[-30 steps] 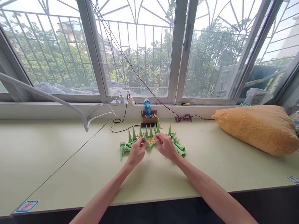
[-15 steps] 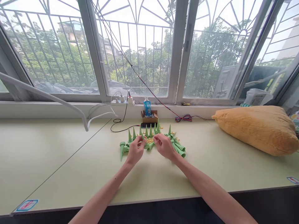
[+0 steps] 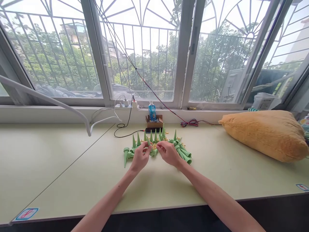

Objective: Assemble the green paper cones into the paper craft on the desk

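My left hand (image 3: 141, 156) is closed around a green plastic watering spike (image 3: 148, 141), its pointed tip upward between thumb and fingers. Close beside it, my right hand (image 3: 168, 151) pinches thumb and fingertips together near the spike; whatever they hold is too small to make out. Around both hands lie several more green spikes, some upright in a row (image 3: 134, 141), others flat in a pile (image 3: 184, 154) to the right. One spike (image 3: 126, 157) rests at the left end, tip toward me. Small yellow parts (image 3: 166, 139) are scattered among them, partly hidden by my hands.
Behind the spikes are a dark phone (image 3: 153, 130) on a cable and a small cardboard box (image 3: 154, 123) with a blue bottle (image 3: 152, 111). Coiled wires (image 3: 190, 122) lie further right. A large tan cushion (image 3: 267, 135) fills the right side. A white curved arm (image 3: 70, 108) reaches in from the left.
My right hand has shifted slightly left and down, bringing its fingertips nearer the spike in my left hand. The left hand has barely moved and still holds the spike.
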The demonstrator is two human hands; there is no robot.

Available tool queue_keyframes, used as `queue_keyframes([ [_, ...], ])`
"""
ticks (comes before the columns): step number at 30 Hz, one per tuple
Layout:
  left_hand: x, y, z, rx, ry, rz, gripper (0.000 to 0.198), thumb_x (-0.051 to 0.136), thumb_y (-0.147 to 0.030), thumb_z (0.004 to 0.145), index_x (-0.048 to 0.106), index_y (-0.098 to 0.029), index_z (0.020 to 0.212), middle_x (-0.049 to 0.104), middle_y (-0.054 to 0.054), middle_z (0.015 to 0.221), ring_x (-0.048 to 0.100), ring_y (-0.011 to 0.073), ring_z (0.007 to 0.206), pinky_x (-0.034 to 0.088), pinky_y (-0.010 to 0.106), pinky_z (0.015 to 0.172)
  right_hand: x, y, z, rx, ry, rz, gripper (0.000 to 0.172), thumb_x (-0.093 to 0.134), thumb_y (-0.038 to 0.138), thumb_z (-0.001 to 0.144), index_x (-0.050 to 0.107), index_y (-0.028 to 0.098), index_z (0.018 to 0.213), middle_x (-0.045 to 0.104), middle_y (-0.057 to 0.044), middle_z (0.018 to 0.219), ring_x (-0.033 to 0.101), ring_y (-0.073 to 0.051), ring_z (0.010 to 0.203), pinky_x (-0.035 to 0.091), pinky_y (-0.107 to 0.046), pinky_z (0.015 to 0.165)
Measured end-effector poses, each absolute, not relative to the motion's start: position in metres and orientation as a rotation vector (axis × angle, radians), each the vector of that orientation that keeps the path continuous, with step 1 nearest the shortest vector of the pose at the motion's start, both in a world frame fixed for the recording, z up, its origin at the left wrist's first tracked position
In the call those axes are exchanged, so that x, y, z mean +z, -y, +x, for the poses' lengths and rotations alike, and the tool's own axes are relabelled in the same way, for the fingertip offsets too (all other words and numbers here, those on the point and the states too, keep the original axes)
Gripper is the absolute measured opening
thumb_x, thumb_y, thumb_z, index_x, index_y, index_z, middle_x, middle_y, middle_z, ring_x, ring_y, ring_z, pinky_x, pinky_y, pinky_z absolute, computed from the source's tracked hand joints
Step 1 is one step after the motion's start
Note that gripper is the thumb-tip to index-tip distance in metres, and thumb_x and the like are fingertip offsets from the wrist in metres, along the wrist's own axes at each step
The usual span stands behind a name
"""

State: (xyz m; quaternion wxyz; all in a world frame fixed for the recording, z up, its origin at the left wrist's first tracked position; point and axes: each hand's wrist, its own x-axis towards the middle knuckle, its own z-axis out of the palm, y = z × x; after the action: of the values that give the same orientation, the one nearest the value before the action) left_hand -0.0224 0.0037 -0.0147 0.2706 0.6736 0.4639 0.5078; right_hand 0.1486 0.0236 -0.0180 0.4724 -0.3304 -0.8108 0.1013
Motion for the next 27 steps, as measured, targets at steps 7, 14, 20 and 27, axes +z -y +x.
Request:
queue_keyframes([
  [7, -0.0119, -0.0018, -0.0223, 1.347, -1.249, 1.821, 0.033, 0.049, -0.046, 0.088, 0.058, -0.017, 0.1, 0.066, 0.007, 0.087, 0.059, 0.0128, 0.063, 0.039, 0.02, 0.043, -0.0183, -0.0232, 0.1486, 0.262, 2.013, -0.824, 0.019, 0.047, 0.027, 0.094, 0.062, 0.018, 0.088, 0.063, -0.003, 0.077, 0.049, -0.012, 0.061, 0.04, -0.023, 0.061],
  [14, -0.0093, -0.0001, -0.0213, 1.336, -1.263, 1.814, 0.032, 0.048, -0.046, 0.089, 0.058, -0.018, 0.102, 0.066, 0.006, 0.084, 0.058, 0.0124, 0.061, 0.041, 0.02, 0.044, -0.0179, -0.0225, 0.1492, 0.294, 2.039, -0.829, 0.019, 0.048, 0.028, 0.095, 0.063, 0.017, 0.092, 0.063, -0.003, 0.079, 0.049, -0.011, 0.061, 0.04, -0.023, 0.061],
  [20, -0.011, -0.0009, -0.0226, 1.345, -1.246, 1.827, 0.032, 0.049, -0.045, 0.088, 0.058, -0.018, 0.102, 0.066, 0.008, 0.089, 0.061, 0.0144, 0.067, 0.04, 0.02, 0.043, -0.0187, -0.0226, 0.1481, 0.311, 2.055, -0.824, 0.021, 0.047, 0.03, 0.096, 0.064, 0.018, 0.093, 0.064, -0.004, 0.08, 0.051, -0.012, 0.062, 0.04, -0.023, 0.061],
  [27, -0.0123, -0.0013, -0.0231, 1.338, -1.232, 1.839, 0.031, 0.048, -0.044, 0.088, 0.058, -0.018, 0.102, 0.064, 0.007, 0.092, 0.062, 0.0155, 0.072, 0.039, 0.019, 0.043, -0.0198, -0.0233, 0.1472, 0.316, 2.06, -0.812, 0.021, 0.046, 0.028, 0.096, 0.063, 0.017, 0.09, 0.064, -0.003, 0.079, 0.052, -0.012, 0.065, 0.039, -0.023, 0.061],
])
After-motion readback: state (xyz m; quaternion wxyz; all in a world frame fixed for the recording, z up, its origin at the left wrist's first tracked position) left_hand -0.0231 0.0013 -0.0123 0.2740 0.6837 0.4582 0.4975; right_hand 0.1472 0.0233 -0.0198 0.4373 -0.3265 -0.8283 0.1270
